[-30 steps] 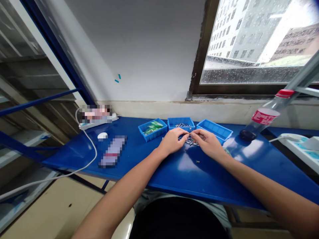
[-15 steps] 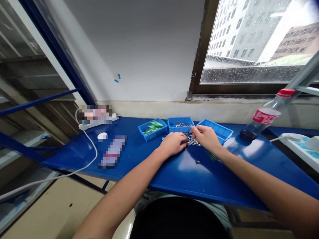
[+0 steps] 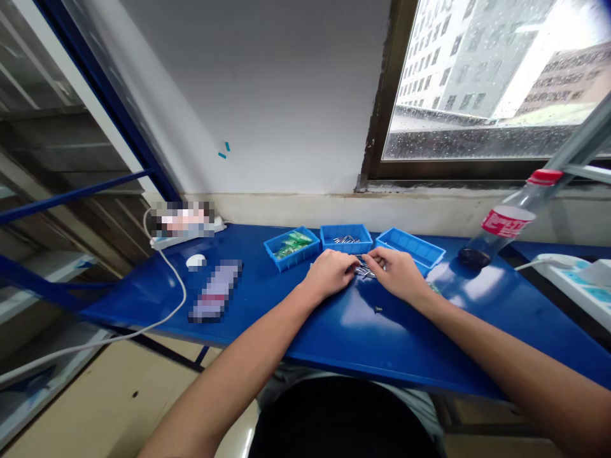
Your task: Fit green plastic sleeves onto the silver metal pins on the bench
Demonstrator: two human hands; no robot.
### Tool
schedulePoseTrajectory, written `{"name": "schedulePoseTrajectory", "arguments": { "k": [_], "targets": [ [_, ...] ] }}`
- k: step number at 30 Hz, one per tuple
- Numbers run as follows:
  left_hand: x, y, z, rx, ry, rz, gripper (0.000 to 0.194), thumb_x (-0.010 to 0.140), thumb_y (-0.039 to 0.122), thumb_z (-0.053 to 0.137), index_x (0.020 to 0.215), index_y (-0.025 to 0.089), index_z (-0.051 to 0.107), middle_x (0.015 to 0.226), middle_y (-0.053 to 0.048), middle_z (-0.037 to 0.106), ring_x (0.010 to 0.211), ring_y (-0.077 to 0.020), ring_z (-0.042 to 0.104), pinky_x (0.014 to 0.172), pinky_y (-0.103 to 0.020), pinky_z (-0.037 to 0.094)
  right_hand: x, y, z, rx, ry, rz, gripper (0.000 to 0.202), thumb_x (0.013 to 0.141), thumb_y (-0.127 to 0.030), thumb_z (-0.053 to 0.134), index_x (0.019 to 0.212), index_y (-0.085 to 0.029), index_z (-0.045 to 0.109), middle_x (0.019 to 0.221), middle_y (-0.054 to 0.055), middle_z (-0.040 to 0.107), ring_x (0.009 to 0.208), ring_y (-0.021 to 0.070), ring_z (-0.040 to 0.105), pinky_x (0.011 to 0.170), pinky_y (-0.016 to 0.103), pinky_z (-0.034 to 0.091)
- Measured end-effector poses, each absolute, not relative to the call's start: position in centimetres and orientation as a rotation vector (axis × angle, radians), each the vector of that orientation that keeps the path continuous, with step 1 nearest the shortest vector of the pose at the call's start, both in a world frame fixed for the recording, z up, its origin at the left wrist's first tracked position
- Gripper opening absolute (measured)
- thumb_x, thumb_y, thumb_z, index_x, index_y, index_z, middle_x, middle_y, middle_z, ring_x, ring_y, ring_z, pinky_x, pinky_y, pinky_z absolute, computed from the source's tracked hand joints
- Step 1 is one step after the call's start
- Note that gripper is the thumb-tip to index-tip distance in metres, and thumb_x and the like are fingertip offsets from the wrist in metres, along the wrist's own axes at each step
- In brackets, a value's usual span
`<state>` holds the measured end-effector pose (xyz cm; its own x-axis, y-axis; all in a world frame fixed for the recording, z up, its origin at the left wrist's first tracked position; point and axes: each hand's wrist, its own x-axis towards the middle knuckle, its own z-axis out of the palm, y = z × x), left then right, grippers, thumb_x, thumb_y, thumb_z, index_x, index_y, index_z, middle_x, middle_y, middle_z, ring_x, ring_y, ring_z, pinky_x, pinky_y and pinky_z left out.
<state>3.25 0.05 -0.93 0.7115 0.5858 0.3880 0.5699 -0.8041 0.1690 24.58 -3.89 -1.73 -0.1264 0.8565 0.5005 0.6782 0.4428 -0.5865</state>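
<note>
My left hand (image 3: 331, 275) rests palm down on the blue table, fingers curled in at the left edge of a loose pile of thin silvery metal pieces, like screws or nails (image 3: 365, 271). Facing it from the other side, my right hand (image 3: 400, 275) has its fingers bent and thumb drawn close to them over the same pile. Whatever either set of fingertips grips is too small to make out. Behind the hands stands a blue bin (image 3: 346, 247) with similar metal pieces. A short dark screw (image 3: 379, 310) lies nearer to me.
Left of the middle bin, another blue bin (image 3: 294, 258) contains green packets. A third blue bin (image 3: 432, 257) sits behind my right hand. Farther right are a bottle (image 3: 506, 219) with dark liquid and a white power strip (image 3: 568, 273). A cable (image 3: 179, 280) crosses the table's left side.
My right hand has lowered and shifted slightly, bringing its fingertips down to the pile near my left fingers. My left hand stays almost where it was.
</note>
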Motion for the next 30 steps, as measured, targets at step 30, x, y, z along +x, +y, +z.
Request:
{"name": "schedulePoseTrajectory", "arguments": {
  "k": [30],
  "targets": [
    [3.8,-1.0,0.4,2.146,0.770,1.234,0.016,0.088,0.011,0.066,0.098,0.016,0.077,0.100,-0.007,0.075,0.087,-0.0170,0.073,0.082,-0.029,0.061,24.3,-4.5,-1.8,-1.165,-1.751,0.499,0.021,0.094,-0.044,0.070,0.099,-0.024,0.069,0.095,0.007,0.076,0.079,0.0241,0.073,0.070,0.038,0.060]
  ]
}}
